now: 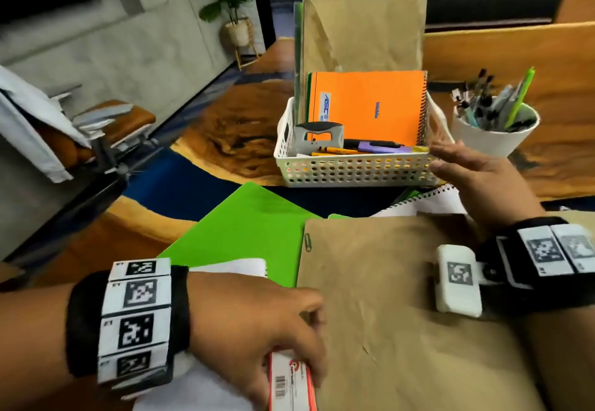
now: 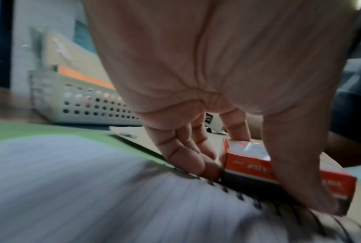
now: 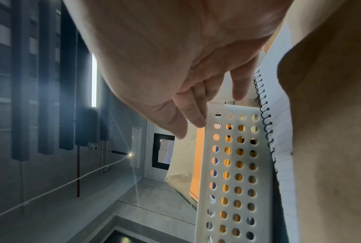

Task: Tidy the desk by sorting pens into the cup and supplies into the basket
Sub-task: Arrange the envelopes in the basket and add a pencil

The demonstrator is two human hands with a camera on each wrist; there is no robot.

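Observation:
My left hand (image 1: 273, 330) pinches a small red and white box of clips (image 1: 291, 385) at the near edge of the desk; in the left wrist view thumb and fingers grip the box (image 2: 279, 169) beside a spiral notebook (image 2: 92, 189). My right hand (image 1: 463, 169) hovers with straight fingers at the right front corner of the white perforated basket (image 1: 354, 170), holding nothing. The basket (image 3: 233, 164) holds an orange notebook (image 1: 370, 108), brown envelopes, a grey stapler (image 1: 317, 137) and pencils. A white cup (image 1: 492, 133) full of pens stands to the basket's right.
A brown envelope (image 1: 402, 298) with a green paper clip (image 1: 308, 242) lies in front of me over a green folder (image 1: 244, 230) and a spiral notebook (image 1: 428, 201). An office chair (image 1: 106, 127) stands left of the desk. A potted plant (image 1: 235, 8) is far back.

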